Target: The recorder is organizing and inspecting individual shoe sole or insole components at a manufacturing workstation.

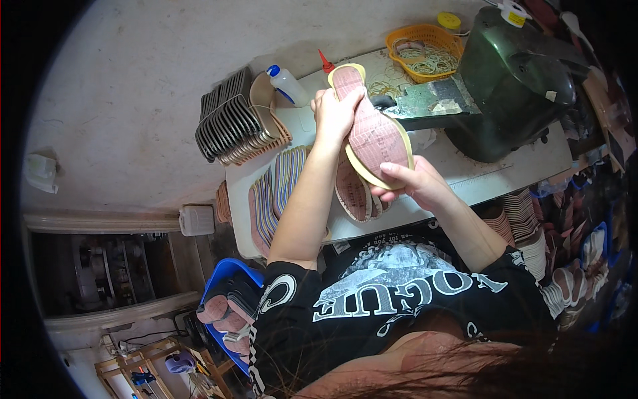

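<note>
A pink insole [379, 136] with a yellow rim is held up over the table, its narrow end away from me and its wide end near. My left hand [334, 114] is closed round the narrow part, thumb on the pink face. At the wide end, my right hand [420, 182] pinches the edge, thumb on top and fingers underneath. Other pink insoles [353, 189] with pale edges lie on the table below, partly hidden by the held one. Beside my left forearm stands a row of insoles with striped edges [279, 189].
A dark green machine [512, 86] with a flat metal arm stands at the right. Behind are an orange basket [399, 33] of bands, a white bottle [288, 86] and a red nozzle [325, 61]. A tied bundle of dark insoles [226, 116] sits far left; a blue crate [229, 266] is below.
</note>
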Available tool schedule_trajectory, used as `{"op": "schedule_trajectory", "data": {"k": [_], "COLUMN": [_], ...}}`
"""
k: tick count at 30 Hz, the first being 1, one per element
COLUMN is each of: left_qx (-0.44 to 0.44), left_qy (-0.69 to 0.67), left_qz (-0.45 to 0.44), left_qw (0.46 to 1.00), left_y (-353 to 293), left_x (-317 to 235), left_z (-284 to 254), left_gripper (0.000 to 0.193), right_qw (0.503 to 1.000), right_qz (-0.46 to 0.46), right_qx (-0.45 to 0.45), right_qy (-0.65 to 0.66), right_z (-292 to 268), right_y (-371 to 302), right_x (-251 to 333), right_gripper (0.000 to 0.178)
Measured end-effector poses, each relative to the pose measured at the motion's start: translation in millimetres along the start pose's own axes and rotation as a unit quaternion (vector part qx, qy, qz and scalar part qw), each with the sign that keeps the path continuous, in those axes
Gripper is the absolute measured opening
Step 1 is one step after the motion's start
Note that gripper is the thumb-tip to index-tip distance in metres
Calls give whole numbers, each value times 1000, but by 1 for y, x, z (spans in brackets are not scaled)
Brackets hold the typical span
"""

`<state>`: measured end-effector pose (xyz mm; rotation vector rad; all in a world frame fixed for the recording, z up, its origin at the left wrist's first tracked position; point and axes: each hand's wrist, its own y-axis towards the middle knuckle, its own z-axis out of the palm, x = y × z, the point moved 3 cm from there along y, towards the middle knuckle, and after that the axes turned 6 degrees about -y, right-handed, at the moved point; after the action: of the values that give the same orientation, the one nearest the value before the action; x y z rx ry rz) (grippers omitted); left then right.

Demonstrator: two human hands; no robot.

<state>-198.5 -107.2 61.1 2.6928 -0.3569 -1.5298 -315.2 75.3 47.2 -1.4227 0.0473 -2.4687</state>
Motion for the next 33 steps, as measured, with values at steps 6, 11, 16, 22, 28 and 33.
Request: {"op": "schedule_trajectory", "data": {"k": [6, 11, 16, 22, 28, 33], "left_qx": [34, -3, 261, 482, 467, 454], "left_qy": [50, 73, 122, 100, 166, 125], "left_qz": [-61, -1, 290, 143, 100, 46], "left_qw": [996, 997, 913, 859, 863, 881], "left_y": [14, 40, 39, 50, 54, 47], "left_x": [8, 22, 0, -23, -26, -18], "left_z": [0, -10, -23, -24, -31, -41], "left_gripper": [62, 76, 57, 45, 45, 40], "right_qw": [999, 997, 993, 992, 991, 991], "right_qz": [-2, -22, -45, -56, -60, -62], "right_qx": [-27, -52, -54, -68, -98, -105], "right_qy": [17, 54, 96, 86, 65, 53], "right_z": [6, 14, 19, 19, 16, 19], "right_y": [7, 24, 36, 57, 61, 63], "right_x": [-16, -22, -8, -3, 4, 8], "right_gripper": [35, 32, 31, 30, 38, 41]}}
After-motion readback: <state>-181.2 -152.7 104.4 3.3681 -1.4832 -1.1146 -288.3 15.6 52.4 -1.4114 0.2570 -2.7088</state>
